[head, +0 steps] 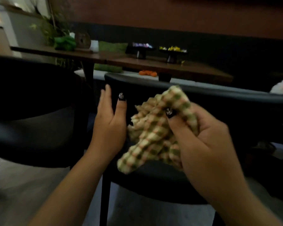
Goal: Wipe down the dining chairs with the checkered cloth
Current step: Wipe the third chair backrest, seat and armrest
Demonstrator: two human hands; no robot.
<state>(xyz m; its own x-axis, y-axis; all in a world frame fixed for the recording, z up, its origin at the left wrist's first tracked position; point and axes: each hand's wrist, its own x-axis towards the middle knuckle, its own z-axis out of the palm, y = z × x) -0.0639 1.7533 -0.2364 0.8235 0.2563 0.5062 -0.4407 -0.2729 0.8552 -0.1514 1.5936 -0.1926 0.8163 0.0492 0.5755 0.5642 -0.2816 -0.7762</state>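
The checkered cloth (155, 128), cream with green and orange squares, hangs bunched in front of a dark dining chair (219, 93). My right hand (207, 141) grips the cloth's upper right part, thumb curled over it, and the loose end droops toward the chair's seat (147, 176). My left hand (109, 123) is raised just left of the cloth with straight fingers, holding nothing, near the left end of the chair's curved backrest. A second dark chair (31, 95) stands at the left.
A long wooden table (153, 62) runs behind the chairs, carrying black stands with coloured items (140, 48), a white cup (94, 44) and green plants (64, 41). Orange items (147, 72) lie on a bench beyond. Pale floor (23, 185) shows below.
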